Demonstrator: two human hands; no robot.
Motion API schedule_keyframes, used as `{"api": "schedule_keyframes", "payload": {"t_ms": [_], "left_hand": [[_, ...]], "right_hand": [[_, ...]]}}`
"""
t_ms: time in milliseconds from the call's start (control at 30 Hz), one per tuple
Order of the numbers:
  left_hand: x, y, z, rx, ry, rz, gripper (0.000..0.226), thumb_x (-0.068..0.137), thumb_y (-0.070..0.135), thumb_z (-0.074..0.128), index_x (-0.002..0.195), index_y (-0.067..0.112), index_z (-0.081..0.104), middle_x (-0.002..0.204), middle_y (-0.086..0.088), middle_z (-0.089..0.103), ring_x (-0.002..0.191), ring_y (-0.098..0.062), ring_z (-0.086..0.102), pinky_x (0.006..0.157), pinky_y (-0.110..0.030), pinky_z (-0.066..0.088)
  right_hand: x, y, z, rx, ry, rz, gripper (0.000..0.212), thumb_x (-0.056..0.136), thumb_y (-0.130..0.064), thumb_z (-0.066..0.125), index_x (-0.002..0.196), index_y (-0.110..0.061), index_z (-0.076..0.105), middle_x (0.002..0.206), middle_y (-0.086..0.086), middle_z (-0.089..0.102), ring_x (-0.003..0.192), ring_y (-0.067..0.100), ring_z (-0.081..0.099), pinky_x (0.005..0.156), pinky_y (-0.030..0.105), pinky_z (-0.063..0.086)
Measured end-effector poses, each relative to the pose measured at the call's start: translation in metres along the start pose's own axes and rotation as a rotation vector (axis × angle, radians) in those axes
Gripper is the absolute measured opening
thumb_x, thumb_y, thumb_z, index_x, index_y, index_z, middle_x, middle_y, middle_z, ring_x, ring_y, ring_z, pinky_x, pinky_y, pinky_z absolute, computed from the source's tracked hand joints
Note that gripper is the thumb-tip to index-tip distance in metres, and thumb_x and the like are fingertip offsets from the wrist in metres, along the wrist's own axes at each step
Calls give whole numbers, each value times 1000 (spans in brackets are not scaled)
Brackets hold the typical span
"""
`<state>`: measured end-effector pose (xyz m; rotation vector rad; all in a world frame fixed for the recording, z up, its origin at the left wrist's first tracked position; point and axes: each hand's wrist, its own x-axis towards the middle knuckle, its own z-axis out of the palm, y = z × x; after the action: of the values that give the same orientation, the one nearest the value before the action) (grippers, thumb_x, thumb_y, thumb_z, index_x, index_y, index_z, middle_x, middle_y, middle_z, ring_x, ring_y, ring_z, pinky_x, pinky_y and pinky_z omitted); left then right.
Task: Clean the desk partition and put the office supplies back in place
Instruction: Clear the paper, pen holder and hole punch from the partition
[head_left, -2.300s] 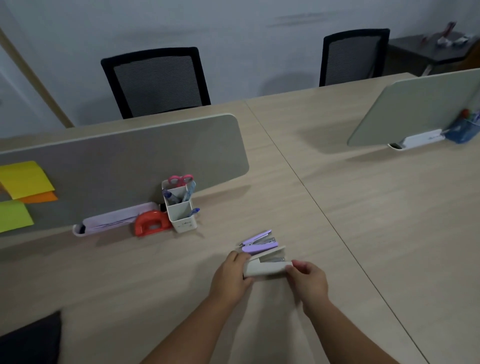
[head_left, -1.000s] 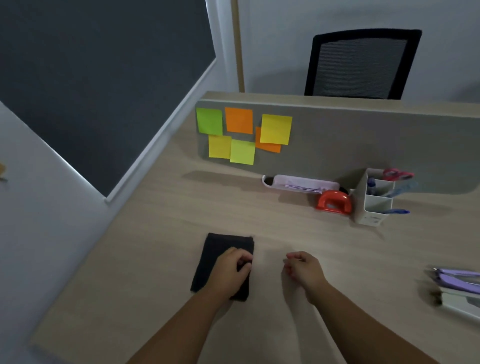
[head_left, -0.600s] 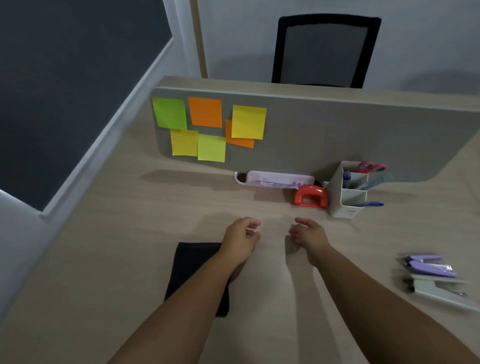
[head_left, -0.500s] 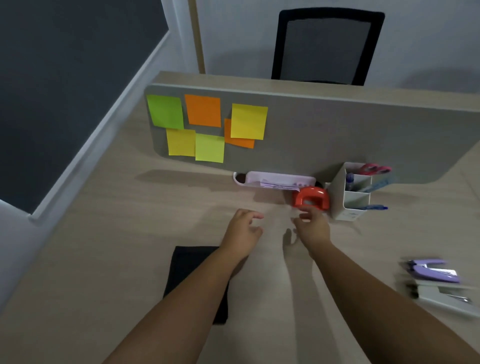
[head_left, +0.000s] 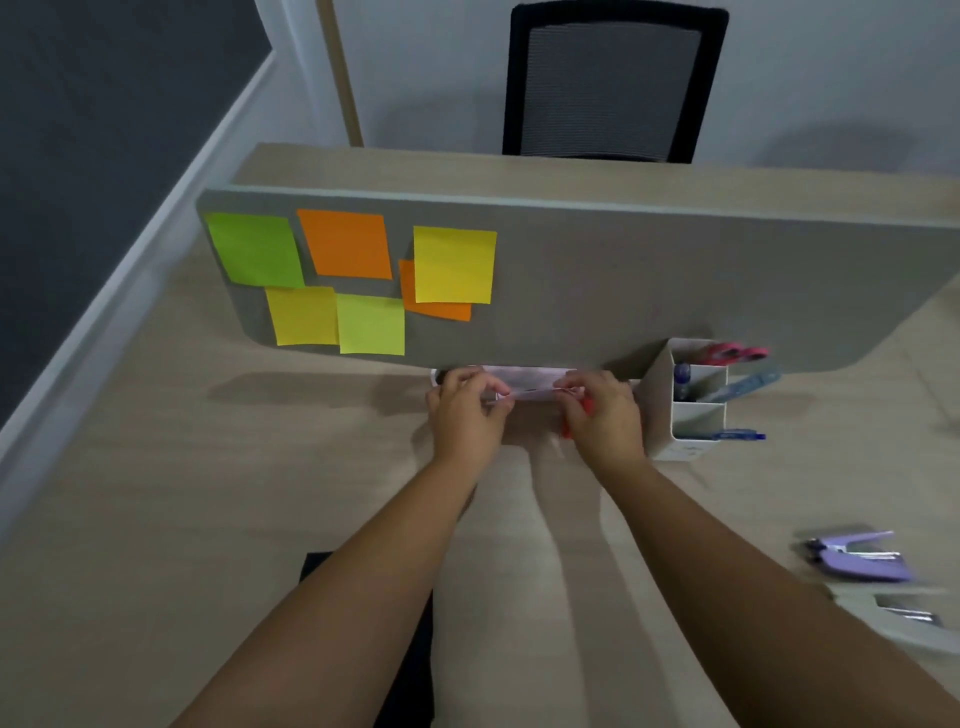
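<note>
Both hands reach to the foot of the grey desk partition (head_left: 649, 280), which stands upright across the wooden table (head_left: 208, 493). Left hand (head_left: 464, 415) and right hand (head_left: 602, 415) each have fingers curled on an end of the pale lilac tray (head_left: 524, 387) that sits against the partition's base; left pinches its left end, right grips its right end. Whether the tray is lifted off the table, cannot tell. A bit of the red-orange item (head_left: 567, 431) peeks out under the right hand, mostly hidden.

Sticky notes (head_left: 358, 275) in green, orange and yellow are stuck on the partition's left part, some overlapping. White pen holder (head_left: 691, 415) stands just right of the right hand, close to the partition, with pink-handled scissors (head_left: 732, 353) and pens (head_left: 740, 387) in it; a blue pen (head_left: 740, 435) pokes out low on its side.

Purple stapler (head_left: 857, 558) lies well apart at the right edge of the table, a white stapler (head_left: 893, 621), blurred, just below it. Black cloth (head_left: 410, 649) lies on the table near the bottom, partly under the left forearm. Black mesh chair (head_left: 613, 83) behind the table.
</note>
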<state>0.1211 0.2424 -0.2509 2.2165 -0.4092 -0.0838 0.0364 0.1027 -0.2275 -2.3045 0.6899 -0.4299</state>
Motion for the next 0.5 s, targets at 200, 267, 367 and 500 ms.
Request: {"api": "schedule_keyframes", "payload": {"t_ms": [200, 267, 367, 500], "left_hand": [[-67, 33, -15, -386, -258, -82, 15, 80, 17, 74, 74, 27, 64, 71, 9, 64, 62, 0, 55, 62, -13, 45], [-100, 39, -3, -427, -344, -132, 16, 79, 13, 75, 75, 25, 66, 68, 6, 61, 58, -2, 50, 58, -11, 42], [-149, 50, 28, -433, -449, -216, 10, 79, 11, 75, 77, 18, 69, 67, 3, 60, 60, -8, 51, 64, -26, 50], [-206, 75, 87, -355, -560, -256, 15, 78, 15, 76, 74, 24, 64, 67, 4, 59, 60, -14, 55, 69, -41, 57]], "right_hand": [[-73, 22, -45, 490, 48, 281, 2, 88, -28, 64, 87, -27, 65, 84, -15, 69, 79, 0, 65, 67, 21, 54], [-104, 45, -59, 611, 96, 402, 4, 87, -24, 67, 88, -20, 68, 80, -11, 72, 71, 1, 65, 59, 20, 53], [-152, 86, -84, 637, 133, 553, 2, 84, -17, 70, 86, -16, 71, 81, -3, 73, 68, 6, 64, 57, 20, 51], [-197, 144, -129, 484, 181, 627, 11, 84, -15, 69, 79, -25, 70, 80, -9, 72, 69, 0, 64, 62, 21, 48]]}}
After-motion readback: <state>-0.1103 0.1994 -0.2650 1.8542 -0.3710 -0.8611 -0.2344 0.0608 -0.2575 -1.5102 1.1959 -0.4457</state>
